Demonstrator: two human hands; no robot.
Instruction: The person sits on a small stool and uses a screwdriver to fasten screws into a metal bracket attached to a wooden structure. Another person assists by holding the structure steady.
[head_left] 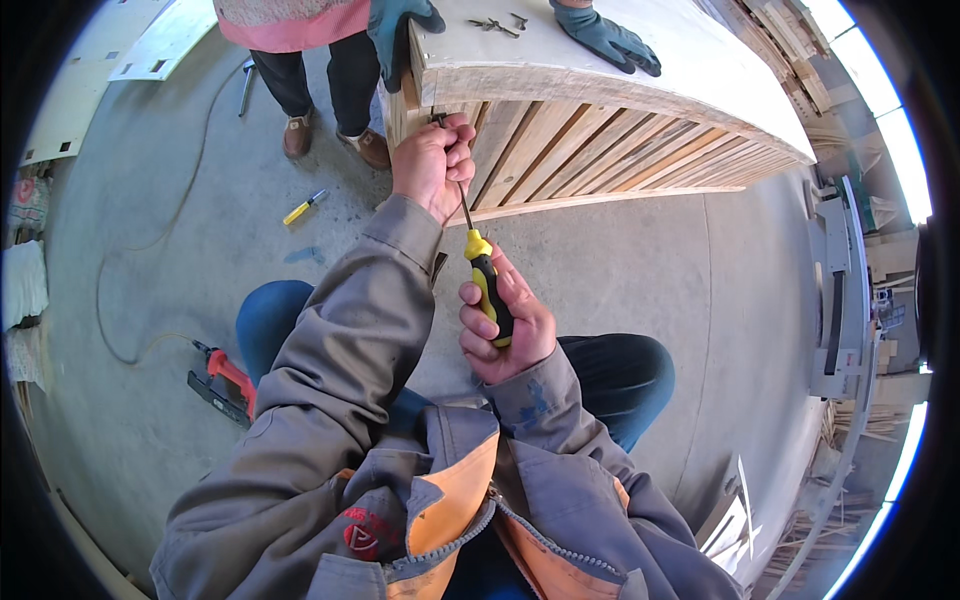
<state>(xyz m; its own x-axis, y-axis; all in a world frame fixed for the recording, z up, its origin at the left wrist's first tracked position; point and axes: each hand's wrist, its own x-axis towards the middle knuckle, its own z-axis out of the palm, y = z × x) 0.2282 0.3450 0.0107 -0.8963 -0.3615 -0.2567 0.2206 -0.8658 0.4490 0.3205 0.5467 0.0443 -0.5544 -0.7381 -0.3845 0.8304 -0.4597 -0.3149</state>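
My right hand [510, 320] is wrapped round the yellow-and-black handle of a screwdriver [490, 290]. Its thin shaft slants up to my left hand [435, 168], whose fingers cover the tip. The left fingers are closed in a pinch at the near left corner of a slatted wooden panel [560, 150] with a white top. A small dark piece [438, 119] shows at those fingertips, against the wood; its kind is too small to tell.
Across from me, a co-worker's gloved hands [610, 45] rest on the white top [700, 70], near several small metal pieces [495, 27]. On the concrete floor lie a yellow-handled tool [305, 207] and a red-and-black air tool [225, 385] with a hose [100, 290]. Machinery [840, 290] stands at right.
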